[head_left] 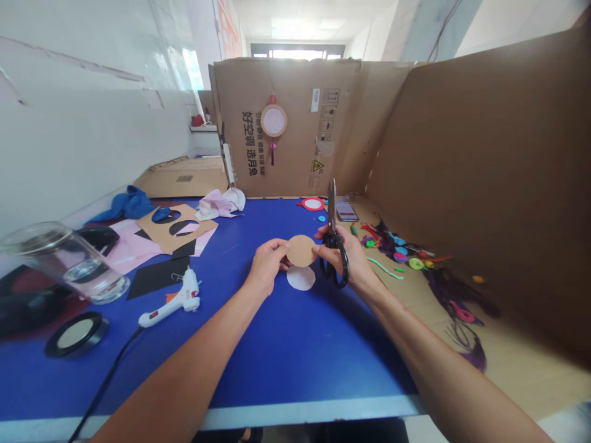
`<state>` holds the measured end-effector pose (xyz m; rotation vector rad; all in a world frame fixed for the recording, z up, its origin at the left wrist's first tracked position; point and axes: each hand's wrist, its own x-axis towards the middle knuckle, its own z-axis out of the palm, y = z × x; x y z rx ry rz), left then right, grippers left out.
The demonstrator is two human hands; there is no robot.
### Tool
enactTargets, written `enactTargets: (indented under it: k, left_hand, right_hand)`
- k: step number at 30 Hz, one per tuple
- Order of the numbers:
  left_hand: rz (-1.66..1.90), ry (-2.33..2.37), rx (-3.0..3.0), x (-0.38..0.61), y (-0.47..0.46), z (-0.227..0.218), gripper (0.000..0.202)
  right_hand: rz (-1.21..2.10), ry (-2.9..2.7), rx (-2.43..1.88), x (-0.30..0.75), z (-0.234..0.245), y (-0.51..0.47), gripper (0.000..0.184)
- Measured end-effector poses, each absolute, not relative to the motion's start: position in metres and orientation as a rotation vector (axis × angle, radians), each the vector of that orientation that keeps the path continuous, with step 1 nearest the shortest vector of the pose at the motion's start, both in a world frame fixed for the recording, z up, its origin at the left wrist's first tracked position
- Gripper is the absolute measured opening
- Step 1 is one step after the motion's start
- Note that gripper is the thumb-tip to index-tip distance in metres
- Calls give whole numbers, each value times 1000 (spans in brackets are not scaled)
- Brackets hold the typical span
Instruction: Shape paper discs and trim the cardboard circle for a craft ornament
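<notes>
At the left of the frame, your glass jar [69,264] and glue gun [170,301] sit clear of your forearms; the gun lies on its side with its cord running off the lower edge, which probably keeps the nozzle away from your work. Above it, a cardboard sheet with round holes [157,234] lies among pink and black scraps, seemingly put aside as an offcut.

At the centre, your left hand [269,264] pinches the left edge of the cardboard disc [302,251] between thumb and fingers, leaving its face open to your view. Just below the disc in the frame is a white disc [301,279], apparently flat on the blue table [277,344]; you can't tell whether its top edge runs under the cardboard one.

Right of centre, your right hand [354,255] has its fingers around the handles of the scissors [332,212], blades pointing up, while your thumb meets the disc's right edge. Carrying them this way likely spares you setting them down. Along the right side, beads [415,264] and purple tassels [443,292] lie spread out, seemingly for easy picking.
</notes>
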<state>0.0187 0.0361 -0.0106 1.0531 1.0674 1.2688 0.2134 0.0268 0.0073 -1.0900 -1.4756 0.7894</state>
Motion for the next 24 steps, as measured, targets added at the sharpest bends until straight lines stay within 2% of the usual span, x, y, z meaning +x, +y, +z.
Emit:
enactTargets:
  k: [7,13,19,24]
  left_hand:
    - [1299,1067,1015,17,35,-6,9]
    - [1257,1034,985,16,36,-7,28]
    - [1092,1064,1100,19,33,-9,18]
    - [1122,1114,1100,19,36,-10,14]
  right_hand:
    - [794,-1445,-1104,213,7,25,45]
    - [798,-1460,-1104,211,6,24,44]
    - [784,-1475,-1111,212,5,26,44]
    - [775,-1437,-1147,213,6,26,43]
